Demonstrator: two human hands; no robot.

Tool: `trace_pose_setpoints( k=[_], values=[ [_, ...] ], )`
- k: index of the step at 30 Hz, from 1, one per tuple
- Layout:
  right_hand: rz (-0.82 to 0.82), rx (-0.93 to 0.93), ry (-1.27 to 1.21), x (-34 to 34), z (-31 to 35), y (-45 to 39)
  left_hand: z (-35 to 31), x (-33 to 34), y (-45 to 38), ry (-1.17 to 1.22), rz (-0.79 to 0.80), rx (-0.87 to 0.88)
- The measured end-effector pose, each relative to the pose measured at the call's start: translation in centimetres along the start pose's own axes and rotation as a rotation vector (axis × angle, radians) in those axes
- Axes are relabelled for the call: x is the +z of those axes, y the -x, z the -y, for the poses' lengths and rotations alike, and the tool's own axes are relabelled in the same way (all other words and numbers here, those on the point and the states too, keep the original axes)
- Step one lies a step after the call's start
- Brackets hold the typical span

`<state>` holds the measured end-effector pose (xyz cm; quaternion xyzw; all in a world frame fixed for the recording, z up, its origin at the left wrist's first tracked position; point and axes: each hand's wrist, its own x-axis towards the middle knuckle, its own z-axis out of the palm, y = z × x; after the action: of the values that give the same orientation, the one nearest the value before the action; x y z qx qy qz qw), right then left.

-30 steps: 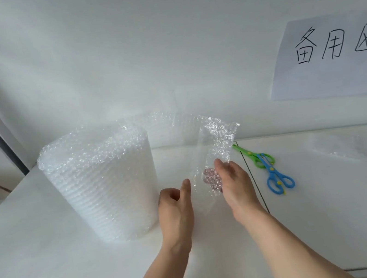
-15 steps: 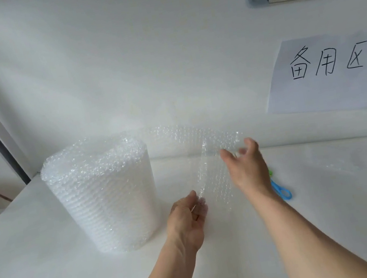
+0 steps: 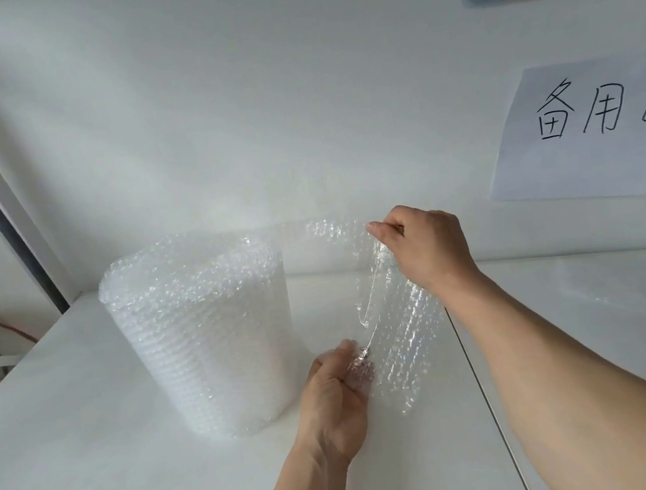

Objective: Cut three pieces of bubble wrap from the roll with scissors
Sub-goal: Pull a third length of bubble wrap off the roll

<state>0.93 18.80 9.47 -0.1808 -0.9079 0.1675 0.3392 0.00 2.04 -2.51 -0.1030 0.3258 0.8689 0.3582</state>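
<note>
Wall [image 3: 288, 100]: white and bare behind the desk, with a dark frame edge running down its left side.
Desk [image 3: 67, 437]: a white top with a thin seam running front to back on its right half.
Roll [image 3: 203, 333]: a fat roll of bubble wrap stood upright on end on the left half of the desk, just left of both hands.
Loose sheet [image 3: 397, 318]: the free end of the bubble wrap came off the top of the roll, ran right behind it, then hung down between the two hands, its lower edge reaching the desk.
Paper sign [image 3: 597, 130]: a white sheet with three handwritten black characters, stuck to the wall on the right.
Cut piece [image 3: 601, 283]: a faint, clear patch of bubble wrap lay flat on the desk far right, well apart from the roll.
Right hand [image 3: 424, 245]: raised above the desk, its grip pinching the top edge of the loose sheet between thumb and fingers.
Left hand [image 3: 337, 392]: low, near the roll's base, its grip curled around the sheet's lower left edge.
</note>
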Motion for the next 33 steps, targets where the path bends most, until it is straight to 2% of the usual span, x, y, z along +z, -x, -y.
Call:
trace_pose_setpoints(
  k=[7, 11, 17, 22, 26, 29, 33],
  values=[
    [0.034, 0.132, 0.128, -0.2, -1.3, 0.6, -0.3, -0.2, -0.2, 0.057, 0.067, -0.044],
    [0.048, 0.066, 0.223, 0.0, -0.6, 0.6, -0.4, -0.5, 0.5, 0.068, 0.094, -0.021],
    [0.053, -0.063, 0.098, -0.3, 1.1, 0.5, -0.1, -0.9, 0.3, 0.053, 0.127, -0.011],
    [0.069, 0.037, 0.029, -0.1, 0.0, 0.5, -0.3, -1.2, -0.1, 0.082, 0.237, -0.070],
    [0.011, 0.114, 0.088, -0.3, -1.0, 0.4, -0.4, -0.6, -0.2, 0.084, 0.225, -0.051],
    [0.026, 0.185, 0.101, -0.4, -1.8, 0.4, -0.4, -0.7, -0.2, 0.046, 0.226, -0.017],
    [0.020, 0.119, 0.167, -0.3, -1.5, 0.9, -0.4, -0.5, 0.1, 0.018, 0.194, 0.000]
  ],
)
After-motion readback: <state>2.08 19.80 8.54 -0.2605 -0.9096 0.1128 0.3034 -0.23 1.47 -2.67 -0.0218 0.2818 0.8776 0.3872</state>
